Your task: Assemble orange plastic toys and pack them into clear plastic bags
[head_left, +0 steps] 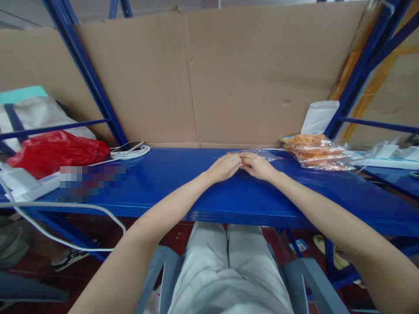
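Note:
My left hand [225, 168] and my right hand [257, 165] meet over the blue shelf top, fingertips together. Both are closed, with the fingers curled in and pressed on a clear plastic bag [266, 154] that lies flat behind them. A tiny bit of something orange [228, 153] peeks out past my left fingers; the rest of it is hidden by my hands. To the right of my right hand lies a pile of clear bags with orange contents [312, 150].
The blue metal shelf [170, 174] has a cardboard sheet [248, 74] behind it. On the left are a red plastic bag [62, 150], a coiled white cable [134, 152] beneath a phone [127, 147], and a power strip [36, 187]. A white card [319, 117] leans at the right.

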`<state>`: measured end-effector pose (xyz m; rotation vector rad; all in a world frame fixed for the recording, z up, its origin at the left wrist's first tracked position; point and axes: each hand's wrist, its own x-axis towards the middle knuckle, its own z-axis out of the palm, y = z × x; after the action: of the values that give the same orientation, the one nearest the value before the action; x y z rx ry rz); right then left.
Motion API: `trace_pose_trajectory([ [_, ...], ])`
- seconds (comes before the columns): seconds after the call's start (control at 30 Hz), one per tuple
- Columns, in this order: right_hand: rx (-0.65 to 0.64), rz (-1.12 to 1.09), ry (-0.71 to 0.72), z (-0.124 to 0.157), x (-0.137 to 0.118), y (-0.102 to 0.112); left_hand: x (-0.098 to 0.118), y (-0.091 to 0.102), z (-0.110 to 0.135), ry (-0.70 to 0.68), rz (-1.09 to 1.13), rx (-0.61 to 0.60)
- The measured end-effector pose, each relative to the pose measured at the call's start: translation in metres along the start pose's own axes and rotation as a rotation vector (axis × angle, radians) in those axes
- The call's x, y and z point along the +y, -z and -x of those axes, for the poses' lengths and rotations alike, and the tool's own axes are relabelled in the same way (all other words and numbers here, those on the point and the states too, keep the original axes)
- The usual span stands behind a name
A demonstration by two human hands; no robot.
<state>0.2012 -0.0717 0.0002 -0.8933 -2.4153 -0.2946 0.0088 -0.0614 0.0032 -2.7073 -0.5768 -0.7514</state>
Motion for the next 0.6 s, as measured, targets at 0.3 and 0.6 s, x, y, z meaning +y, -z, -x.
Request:
trace_pose_trajectory([
  [0.3, 0.066, -0.123, -0.085, 0.005, 0.004, 0.001, -0.019, -0.001, 0.010, 0.281, -0.097, -0.029],
  [0.6, 0.063, -0.226, -0.133, 0.005, 0.004, 0.006, -0.027, 0.004, 0.011, 0.323, -0.163, -0.118],
])
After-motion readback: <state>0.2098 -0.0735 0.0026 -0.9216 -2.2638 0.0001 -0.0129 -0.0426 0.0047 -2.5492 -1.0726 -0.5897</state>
